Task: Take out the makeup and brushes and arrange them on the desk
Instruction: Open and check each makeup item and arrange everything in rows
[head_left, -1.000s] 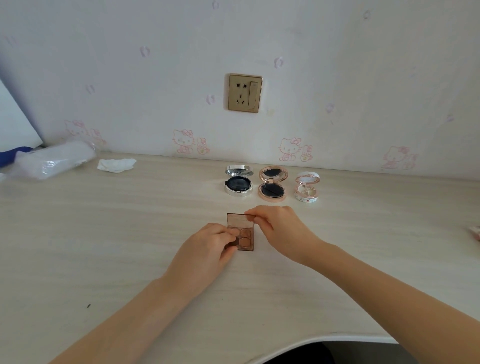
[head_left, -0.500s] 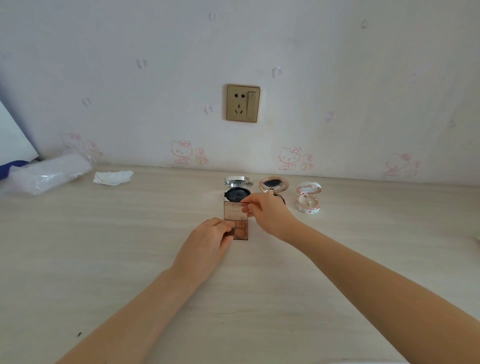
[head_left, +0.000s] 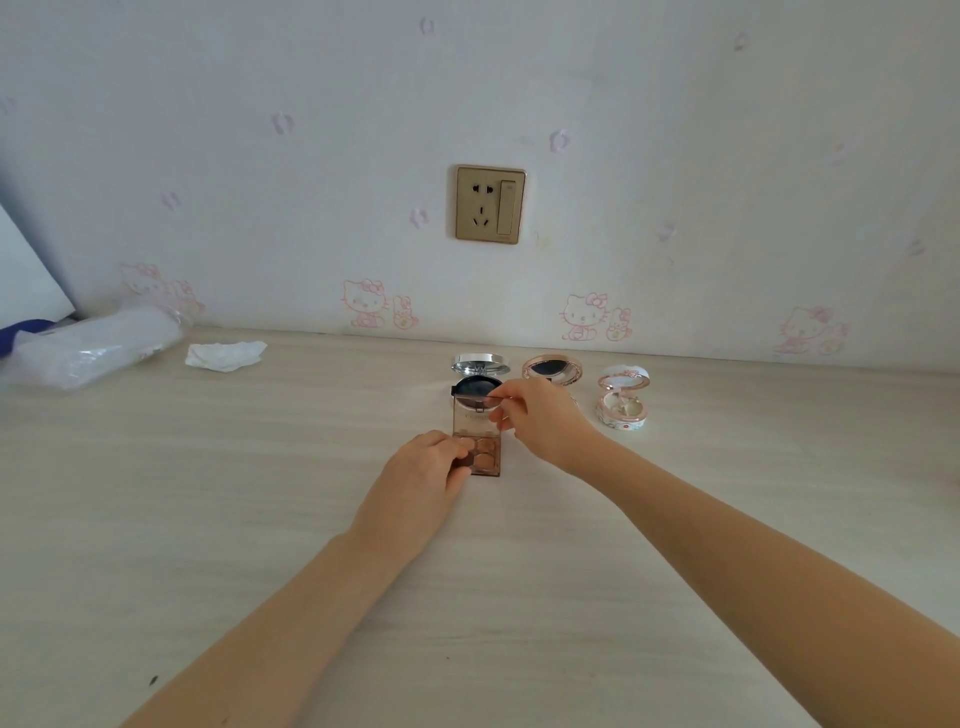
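A small brown eyeshadow palette lies on the pale wooden desk with its clear lid raised. My left hand grips the palette's base at its left side. My right hand pinches the top edge of the lid. Behind it along the wall stand three open round compacts: a silver one with a black puff, partly hidden by the lid, a rose-gold one, partly hidden by my right hand, and a white patterned one.
A clear plastic bag lies at the back left beside a crumpled white tissue. A gold wall socket sits above the compacts. A blue thing shows at the far left edge.
The palette has moved away from me toward the compacts, with both hands on it. Its lid has swung further up and back under my right hand.
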